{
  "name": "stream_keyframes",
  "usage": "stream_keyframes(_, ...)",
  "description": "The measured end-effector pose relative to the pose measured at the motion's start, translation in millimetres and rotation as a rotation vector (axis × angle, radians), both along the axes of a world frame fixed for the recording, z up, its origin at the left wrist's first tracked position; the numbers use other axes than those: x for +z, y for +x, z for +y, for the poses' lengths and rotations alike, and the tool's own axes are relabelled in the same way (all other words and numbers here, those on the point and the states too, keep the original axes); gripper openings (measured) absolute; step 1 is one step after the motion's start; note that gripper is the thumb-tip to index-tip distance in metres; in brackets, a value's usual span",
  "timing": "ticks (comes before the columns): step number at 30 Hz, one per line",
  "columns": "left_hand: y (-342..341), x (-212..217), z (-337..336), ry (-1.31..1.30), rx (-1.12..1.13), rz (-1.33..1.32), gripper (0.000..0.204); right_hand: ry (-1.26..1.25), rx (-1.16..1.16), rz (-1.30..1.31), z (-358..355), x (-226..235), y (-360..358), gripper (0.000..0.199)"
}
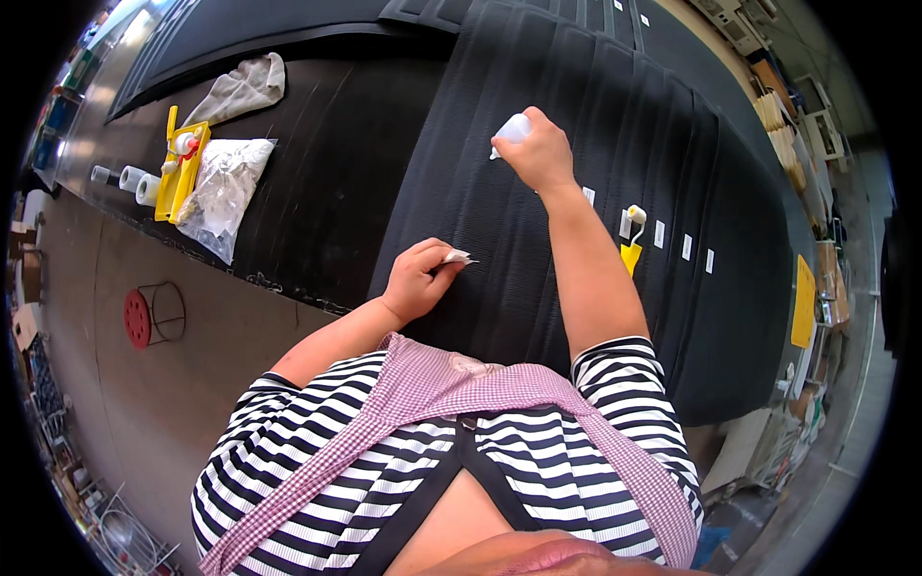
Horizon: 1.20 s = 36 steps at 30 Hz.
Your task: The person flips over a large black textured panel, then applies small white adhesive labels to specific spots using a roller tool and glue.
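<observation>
Head: hands (415,280) on ribbed black mats (615,125).

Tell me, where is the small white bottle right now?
The bottle is in the right hand, held over the black ribbed mats at upper centre of the head view.

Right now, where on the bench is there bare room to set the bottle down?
Bare black bench lies between the plastic bag and the ribbed mats. It is crowded at the far left by the yellow tray, tape rolls and cloth. The right hand holds the bottle; small white tags dot the mats.
</observation>
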<state>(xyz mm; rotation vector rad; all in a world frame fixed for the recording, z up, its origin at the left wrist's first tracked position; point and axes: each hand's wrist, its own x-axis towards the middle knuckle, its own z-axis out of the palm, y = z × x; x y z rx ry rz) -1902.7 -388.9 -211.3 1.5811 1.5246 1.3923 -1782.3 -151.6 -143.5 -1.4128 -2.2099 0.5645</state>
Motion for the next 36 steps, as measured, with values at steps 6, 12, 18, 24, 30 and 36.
stream_keyframes(6, -2.2, 0.5, -1.0, -0.025, -0.011, 0.002, 0.005, 0.351, -0.157, 0.161, -5.9, -66.5, 15.9, 0.041)
stream_keyframes(12, -1.7, -1.0, 1.2, -0.018, -0.016, 0.009, 0.006, 0.281, -0.09, 0.48, 16.9, -105.7, 25.9, 0.049)
stream_keyframes(18, -3.3, -1.9, 1.1, -0.027, -0.029, 0.02, 0.002, 0.243, -0.104, 0.537, 13.1, -96.8, 18.1, 0.045)
stream_keyframes(24, -2.1, -1.0, 1.6, -0.019, -0.017, 0.018, 0.007, 0.189, -0.058, 0.536, 11.2, -90.0, 18.4, 0.041)
stream_keyframes(30, -2.7, -2.1, 1.8, -0.014, -0.023, 0.025, 0.007, 0.14, 0.007, 0.591, 3.3, -84.7, 21.3, 0.039)
stream_keyframes(36, -3.0, -0.3, 1.7, -0.027, -0.029, 0.01, 0.007, 0.05, 0.014, 0.635, -1.6, -85.9, 25.0, 0.036)
